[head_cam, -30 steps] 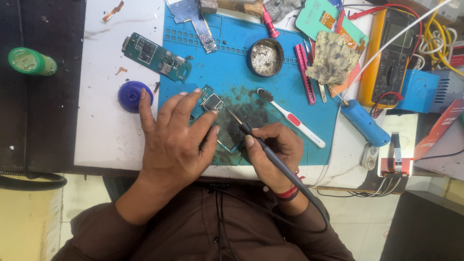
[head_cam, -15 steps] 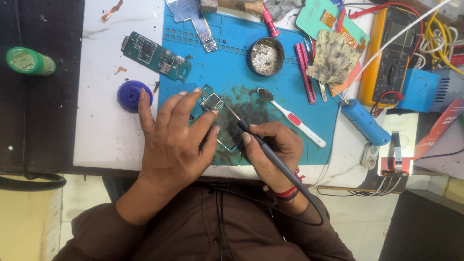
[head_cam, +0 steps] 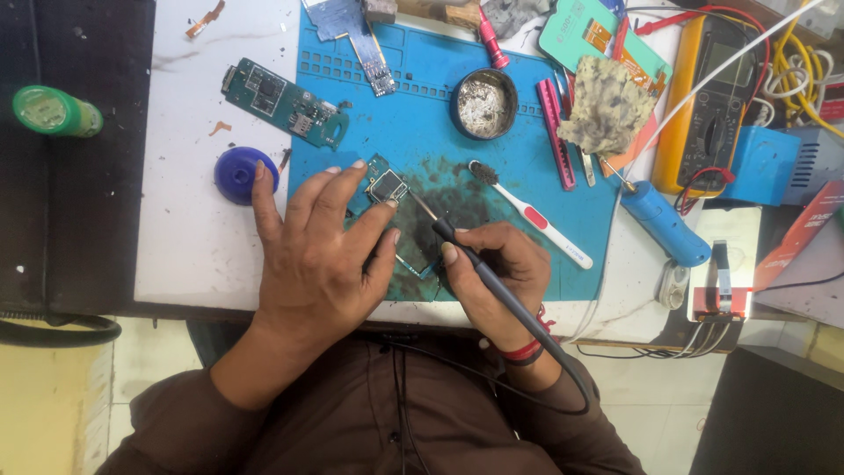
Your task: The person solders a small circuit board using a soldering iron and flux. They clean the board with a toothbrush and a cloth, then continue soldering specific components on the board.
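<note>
Smudged blue rubber mat (head_cam: pixel 527 176) covers the white table (head_cam: pixel 185 220); left hand (head_cam: pixel 321 255), fingers spread, pins a small green circuit board (head_cam: pixel 387 189) flat. Right hand (head_cam: pixel 497 277) pinches a slim black soldering iron (head_cam: pixel 475 264), tip on the board.

2 hands are over the worktop: the left hand (head_cam: pixel 321 255) and the right hand (head_cam: pixel 492 273). 2 green circuit boards show, 1 under the fingers (head_cam: pixel 387 189) and 1 lying apart (head_cam: pixel 286 104). There is 1 blue mat (head_cam: pixel 422 114), 1 soldering iron (head_cam: pixel 479 268), 1 toothbrush (head_cam: pixel 536 220), 1 round tin (head_cam: pixel 483 104), 1 purple cap (head_cam: pixel 239 174), 1 green bottle (head_cam: pixel 54 112) and 1 yellow multimeter (head_cam: pixel 712 97).
</note>
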